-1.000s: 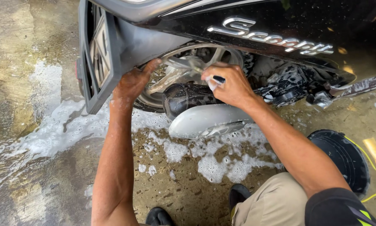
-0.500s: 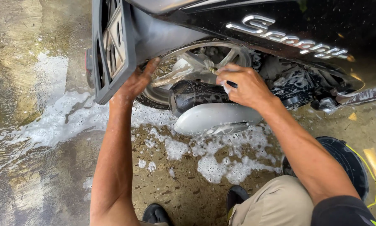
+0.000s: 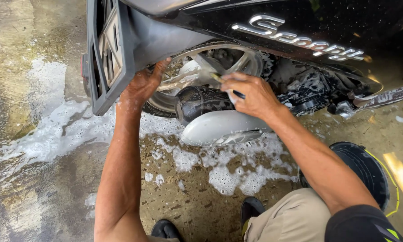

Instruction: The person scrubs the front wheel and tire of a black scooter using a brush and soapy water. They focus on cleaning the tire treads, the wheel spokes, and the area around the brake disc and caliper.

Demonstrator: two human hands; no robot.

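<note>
A: How far along does the washing look?

B: Partway, I'd judge; the rear wheel [image 3: 210, 76] of the black scooter [image 3: 327, 27] is wet and streaked with suds, and foam [image 3: 228, 175] lies on the floor [image 3: 40, 197] below the wheel and off to its left; nothing looks rinsed yet, and the engine parts to the right of the wheel are soapy too.

A: What are the hands doing?

B: The right hand [image 3: 251, 95] is in front of the wheel, its grip closed round a small brush [image 3: 230, 92]; the dark handle shows beside the thumb and the bristle end points in among the spokes. The left hand [image 3: 143, 85] rests at the wheel's left edge, fingers spread against the tyre and the grey mudguard [image 3: 121, 62]; it clasps nothing.

A: Anything else close by?

B: The silver exhaust [image 3: 219, 127] sits just under the wheel, foamy; a black bucket [image 3: 367, 166] stands well to the right of the wheel.
</note>
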